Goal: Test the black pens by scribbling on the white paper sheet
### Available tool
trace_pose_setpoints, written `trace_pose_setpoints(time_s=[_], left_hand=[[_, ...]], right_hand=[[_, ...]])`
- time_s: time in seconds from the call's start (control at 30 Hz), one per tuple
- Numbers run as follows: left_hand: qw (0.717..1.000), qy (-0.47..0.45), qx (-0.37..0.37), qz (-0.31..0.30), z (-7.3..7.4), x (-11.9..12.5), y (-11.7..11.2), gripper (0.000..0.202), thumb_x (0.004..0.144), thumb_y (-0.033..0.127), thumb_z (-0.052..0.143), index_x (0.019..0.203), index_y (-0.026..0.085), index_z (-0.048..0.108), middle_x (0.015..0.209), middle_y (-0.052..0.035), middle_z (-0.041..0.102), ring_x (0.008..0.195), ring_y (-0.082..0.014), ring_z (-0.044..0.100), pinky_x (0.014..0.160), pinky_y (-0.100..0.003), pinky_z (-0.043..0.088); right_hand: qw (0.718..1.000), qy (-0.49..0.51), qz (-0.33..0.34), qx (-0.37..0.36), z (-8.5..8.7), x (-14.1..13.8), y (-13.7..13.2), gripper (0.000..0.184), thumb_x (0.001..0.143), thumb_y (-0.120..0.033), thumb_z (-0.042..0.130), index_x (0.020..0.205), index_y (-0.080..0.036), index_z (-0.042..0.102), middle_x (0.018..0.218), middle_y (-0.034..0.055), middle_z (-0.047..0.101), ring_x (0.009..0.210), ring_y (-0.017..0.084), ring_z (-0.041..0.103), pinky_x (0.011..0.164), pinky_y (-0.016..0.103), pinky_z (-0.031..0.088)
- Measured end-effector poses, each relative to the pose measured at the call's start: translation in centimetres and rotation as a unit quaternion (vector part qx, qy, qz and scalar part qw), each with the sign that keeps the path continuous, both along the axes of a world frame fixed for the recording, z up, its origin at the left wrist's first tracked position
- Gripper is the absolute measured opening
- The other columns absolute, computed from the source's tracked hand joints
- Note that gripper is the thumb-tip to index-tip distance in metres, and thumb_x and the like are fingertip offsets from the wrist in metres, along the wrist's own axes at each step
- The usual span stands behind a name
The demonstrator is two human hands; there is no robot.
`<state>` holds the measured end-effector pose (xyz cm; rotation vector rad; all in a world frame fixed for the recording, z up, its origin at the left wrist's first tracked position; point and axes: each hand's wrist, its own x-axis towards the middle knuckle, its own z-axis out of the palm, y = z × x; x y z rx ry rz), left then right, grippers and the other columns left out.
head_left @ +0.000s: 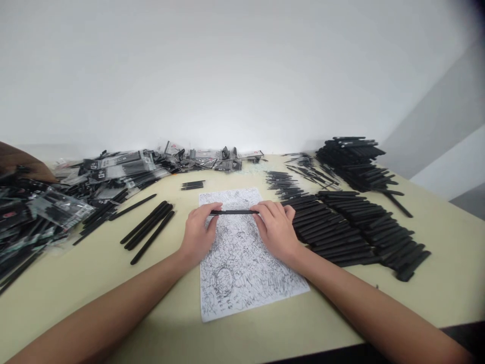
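A black pen [235, 212] is held level above a sheet of white paper [246, 273] that is covered in dark scribbles. My left hand [200, 227] pinches its left end between thumb and fingers. At the other end, my right hand [276, 225] grips the pen the same way. Several thick black pens [149, 227] lie on the table left of the paper. A small group of thin refills [192, 185] rests beyond my left hand. Close to my right hand spread rows of black pens [337, 230].
Clear plastic packets [121, 167] with black pens heap along the left and back of the pale yellow table [166, 323]. More thin refills [282, 184] lie behind my right hand. A tall stack of black pens [352, 156] stands at the back right, near the white wall [242, 76].
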<state>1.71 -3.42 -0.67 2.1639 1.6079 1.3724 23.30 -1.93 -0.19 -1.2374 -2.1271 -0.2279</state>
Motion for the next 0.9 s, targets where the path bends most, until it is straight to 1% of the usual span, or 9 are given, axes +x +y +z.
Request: trace_pose_setpoints(time_s=[0.1,0.23,0.33,0.63,0.9], left_hand=[[1.000,-0.011,0.000,0.003,-0.06,0.02,0.05,0.026,0.087,0.013,0.053,0.109,0.022,0.064,0.102,-0.0045,0.072,0.098,-0.0214,0.066,0.093,-0.041,0.050],[1.000,-0.020,0.009,-0.002,-0.04,0.05,0.04,0.024,0.087,0.014,0.052,0.107,0.021,0.063,0.101,-0.0047,0.071,0.096,-0.0204,0.066,0.089,-0.039,0.052],[1.000,-0.017,0.014,-0.007,0.06,0.06,0.00,0.022,0.087,0.014,0.052,0.106,0.020,0.063,0.100,-0.0048,0.071,0.094,-0.0197,0.066,0.088,-0.037,0.053],[1.000,-0.006,0.014,-0.013,0.32,0.10,-0.01,0.019,0.087,0.013,0.051,0.100,0.020,0.063,0.099,-0.0052,0.070,0.094,-0.0199,0.065,0.088,-0.038,0.053],[1.000,-0.005,0.011,-0.016,0.46,0.15,-0.05,0.017,0.087,0.012,0.051,0.098,0.020,0.063,0.096,-0.0049,0.070,0.091,-0.0191,0.065,0.084,-0.036,0.053]], right_hand=[[1.000,-0.002,0.000,-0.007,0.00,0.06,0.04,0.016,0.097,-0.020,0.047,0.105,-0.023,0.061,0.104,0.0041,0.068,0.093,0.020,0.055,0.082,0.038,0.024],[1.000,-0.006,-0.003,-0.002,0.00,0.06,0.06,0.018,0.098,-0.020,0.046,0.104,-0.023,0.062,0.103,0.0048,0.068,0.092,0.021,0.054,0.081,0.038,0.024],[1.000,-0.008,-0.010,0.003,0.05,0.05,0.05,0.018,0.097,-0.020,0.047,0.103,-0.024,0.063,0.103,0.0044,0.068,0.091,0.020,0.054,0.080,0.038,0.023],[1.000,-0.018,-0.020,0.004,0.43,0.06,-0.20,0.017,0.097,-0.020,0.049,0.102,-0.024,0.065,0.102,0.0038,0.067,0.089,0.019,0.054,0.080,0.037,0.024],[1.000,-0.007,-0.017,0.002,0.44,0.11,-0.26,0.016,0.097,-0.021,0.049,0.100,-0.024,0.064,0.101,0.0033,0.068,0.089,0.020,0.054,0.081,0.038,0.022]])
